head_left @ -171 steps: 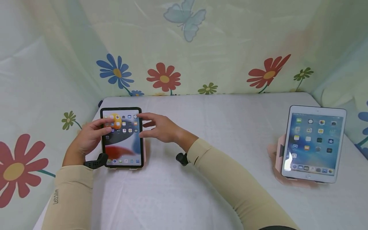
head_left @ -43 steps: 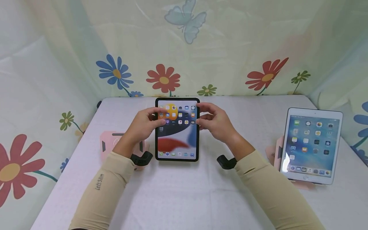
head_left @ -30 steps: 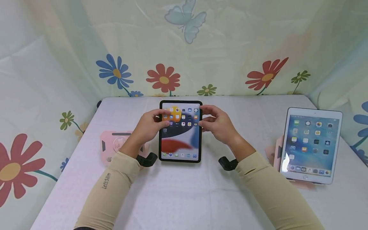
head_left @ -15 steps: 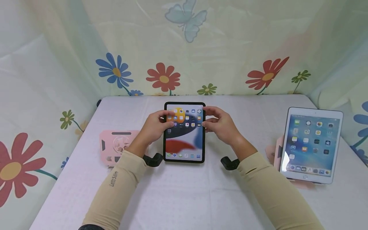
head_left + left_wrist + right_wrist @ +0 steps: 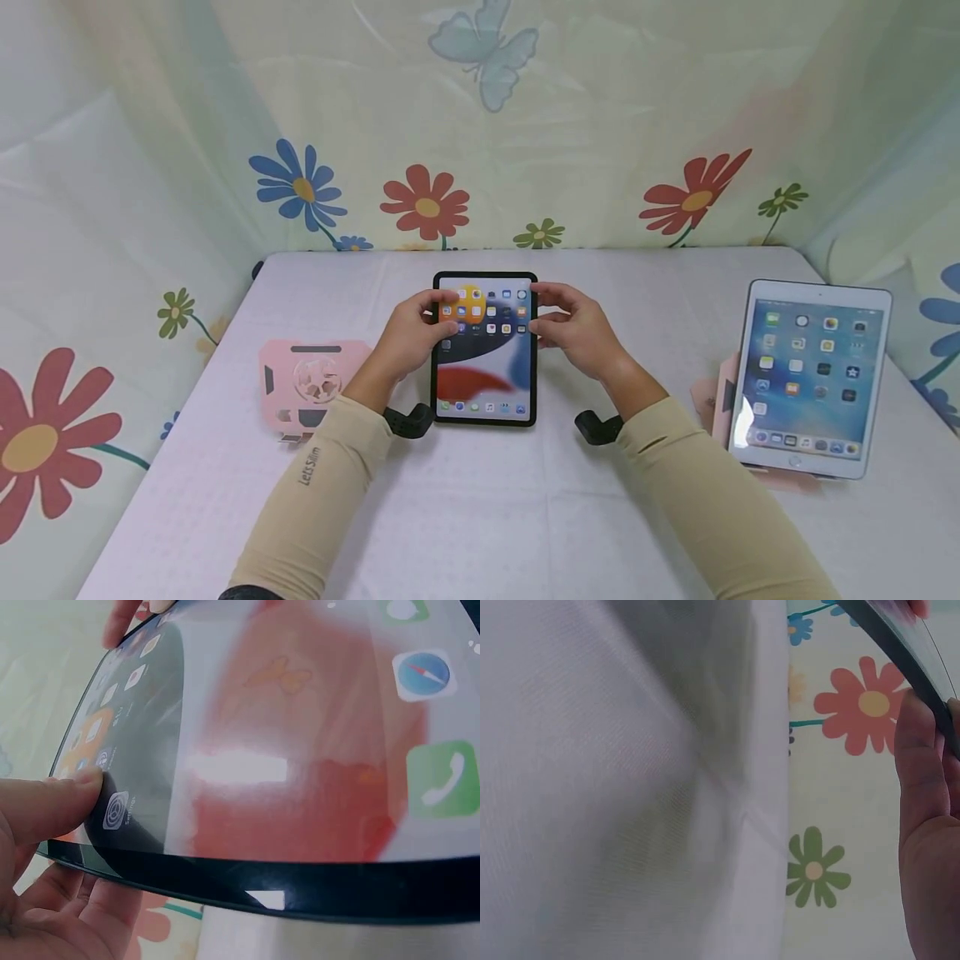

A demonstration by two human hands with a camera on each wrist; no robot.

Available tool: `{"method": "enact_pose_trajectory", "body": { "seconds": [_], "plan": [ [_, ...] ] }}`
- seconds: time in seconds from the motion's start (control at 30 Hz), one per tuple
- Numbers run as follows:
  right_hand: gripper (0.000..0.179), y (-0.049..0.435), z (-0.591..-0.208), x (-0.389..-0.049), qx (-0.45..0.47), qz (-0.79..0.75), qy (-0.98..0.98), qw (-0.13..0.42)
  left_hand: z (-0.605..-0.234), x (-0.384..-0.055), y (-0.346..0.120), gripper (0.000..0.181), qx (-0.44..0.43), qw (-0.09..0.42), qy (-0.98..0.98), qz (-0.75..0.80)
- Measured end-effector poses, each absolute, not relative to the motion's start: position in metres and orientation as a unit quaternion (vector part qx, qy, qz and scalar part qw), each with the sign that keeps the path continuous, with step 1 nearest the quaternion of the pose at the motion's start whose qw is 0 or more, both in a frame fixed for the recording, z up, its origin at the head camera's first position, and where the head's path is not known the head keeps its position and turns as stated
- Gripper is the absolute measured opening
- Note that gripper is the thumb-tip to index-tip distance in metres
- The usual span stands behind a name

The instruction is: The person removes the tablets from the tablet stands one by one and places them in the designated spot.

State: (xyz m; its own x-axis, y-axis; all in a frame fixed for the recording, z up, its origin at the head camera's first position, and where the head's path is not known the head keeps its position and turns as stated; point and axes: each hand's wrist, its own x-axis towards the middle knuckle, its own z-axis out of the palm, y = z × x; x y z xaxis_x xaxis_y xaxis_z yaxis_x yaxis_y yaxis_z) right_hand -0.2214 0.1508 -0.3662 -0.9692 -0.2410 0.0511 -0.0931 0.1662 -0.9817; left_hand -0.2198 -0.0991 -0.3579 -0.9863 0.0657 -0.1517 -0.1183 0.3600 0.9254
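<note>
A black-framed tablet (image 5: 483,375) with a lit home screen stands nearly upright at the middle of the white table, between both hands. My left hand (image 5: 408,337) pinches its upper left edge, thumb on the screen and other fingers behind, as the left wrist view shows. On the opposite edge my right hand (image 5: 581,333) grips the tablet, its thumb at the rim. In the right wrist view only a dark strip of the tablet (image 5: 896,656) shows beside the fingers. To the left sits a pink tablet stand (image 5: 281,367) with cut-outs, bearing nothing, partly hidden by my left forearm.
At the right, a white tablet (image 5: 813,375) with its screen lit leans on another pink stand (image 5: 723,400). The white-clothed table (image 5: 480,517) ends at a flower-printed curtain (image 5: 600,167) along the back and sides.
Earlier the black tablet rested on the left pink stand. Both hands have lifted it off and carried it right to the middle, recently drifting slightly right and lower, baring more of the stand.
</note>
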Motion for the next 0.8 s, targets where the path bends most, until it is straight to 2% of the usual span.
{"method": "enact_pose_trajectory", "body": {
  "seconds": [0.8],
  "plan": [
    [0.056, 0.142, -0.385, -0.23, -0.089, -0.651, 0.751, 0.066, -0.376, -0.224, -0.098, 0.043, -0.036, 0.068, 0.816, 0.572]
  ]
}}
